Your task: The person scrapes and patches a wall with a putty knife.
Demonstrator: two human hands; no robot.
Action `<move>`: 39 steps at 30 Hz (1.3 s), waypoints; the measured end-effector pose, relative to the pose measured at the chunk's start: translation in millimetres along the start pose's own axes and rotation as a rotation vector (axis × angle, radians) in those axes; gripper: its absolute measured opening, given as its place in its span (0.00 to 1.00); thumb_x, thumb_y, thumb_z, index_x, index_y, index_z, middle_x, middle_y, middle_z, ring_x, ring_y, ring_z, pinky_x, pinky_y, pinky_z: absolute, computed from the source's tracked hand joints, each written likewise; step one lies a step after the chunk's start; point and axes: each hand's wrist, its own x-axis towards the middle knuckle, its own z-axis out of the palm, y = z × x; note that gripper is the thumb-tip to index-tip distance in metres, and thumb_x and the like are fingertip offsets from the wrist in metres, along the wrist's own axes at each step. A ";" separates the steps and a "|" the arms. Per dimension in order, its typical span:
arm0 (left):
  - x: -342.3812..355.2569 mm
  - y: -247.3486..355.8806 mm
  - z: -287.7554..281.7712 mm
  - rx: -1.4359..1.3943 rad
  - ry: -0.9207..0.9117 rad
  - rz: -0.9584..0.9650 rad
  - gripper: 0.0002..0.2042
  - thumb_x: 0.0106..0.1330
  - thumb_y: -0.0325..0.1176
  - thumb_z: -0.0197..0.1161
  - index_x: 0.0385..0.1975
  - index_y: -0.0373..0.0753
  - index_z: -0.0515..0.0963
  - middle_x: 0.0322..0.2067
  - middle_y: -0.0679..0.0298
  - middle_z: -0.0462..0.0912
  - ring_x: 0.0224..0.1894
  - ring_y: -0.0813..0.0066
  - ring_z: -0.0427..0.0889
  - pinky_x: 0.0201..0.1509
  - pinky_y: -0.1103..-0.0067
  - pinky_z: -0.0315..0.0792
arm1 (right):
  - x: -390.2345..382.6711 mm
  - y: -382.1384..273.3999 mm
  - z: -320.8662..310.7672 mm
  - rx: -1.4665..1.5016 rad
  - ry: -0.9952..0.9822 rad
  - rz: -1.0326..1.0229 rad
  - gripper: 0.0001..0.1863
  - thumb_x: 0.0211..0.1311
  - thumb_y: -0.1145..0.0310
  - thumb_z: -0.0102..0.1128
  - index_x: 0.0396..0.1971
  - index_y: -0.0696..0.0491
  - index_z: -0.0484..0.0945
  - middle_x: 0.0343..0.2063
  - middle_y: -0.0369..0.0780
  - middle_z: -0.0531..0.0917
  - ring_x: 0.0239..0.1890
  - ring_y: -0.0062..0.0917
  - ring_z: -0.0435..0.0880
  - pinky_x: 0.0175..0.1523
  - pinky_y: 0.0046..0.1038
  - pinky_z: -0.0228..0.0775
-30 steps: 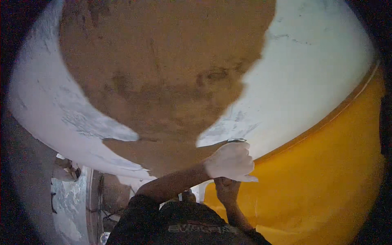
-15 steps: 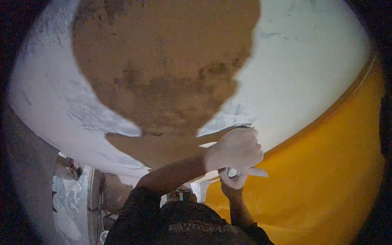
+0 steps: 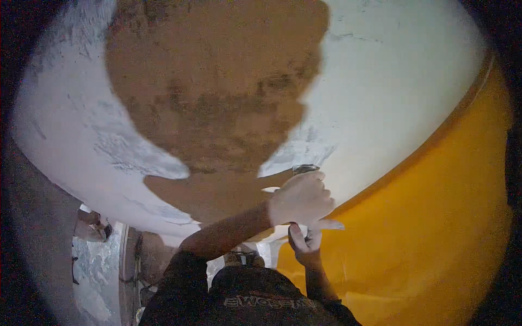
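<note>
My left hand [image 3: 302, 200] is closed in a fist and reaches across from the left, close to the lower part of a large curved whitish surface [image 3: 380, 108]. Past its knuckles shows the dark, shiny-edged end of a small tool [image 3: 305, 169], at the surface; the fist hides the rest, so I cannot tell its kind. Just below, my right hand [image 3: 305, 242] has its fingers curled up around something pale, mostly hidden under the left hand. The two hands are very close together; whether they touch is unclear. Grey smears [image 3: 310, 144] mark the surface above the tool.
A broad brown shadow [image 3: 217, 65], with arm-like shapes, covers the surface's middle. Orange sheeting or panel [image 3: 413, 244] borders it at the lower right. At the lower left are a grey, blotchy floor strip [image 3: 98, 277], dark cables [image 3: 142, 285] and a small brown object [image 3: 91, 225].
Both hands have shifted slightly left, and the dark end of the tool shows more above the left fist. The view and the shadow have also shifted a little.
</note>
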 end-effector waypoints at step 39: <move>-104.3 37.0 15.0 -0.732 0.452 -1.138 0.13 0.53 0.34 0.63 0.36 0.37 0.73 0.29 0.59 0.79 0.28 0.71 0.78 0.34 0.76 0.71 | -20.2 18.0 18.9 0.226 0.055 0.048 0.14 0.64 0.64 0.48 0.42 0.59 0.69 0.13 0.35 0.70 0.11 0.12 0.61 0.15 0.17 0.52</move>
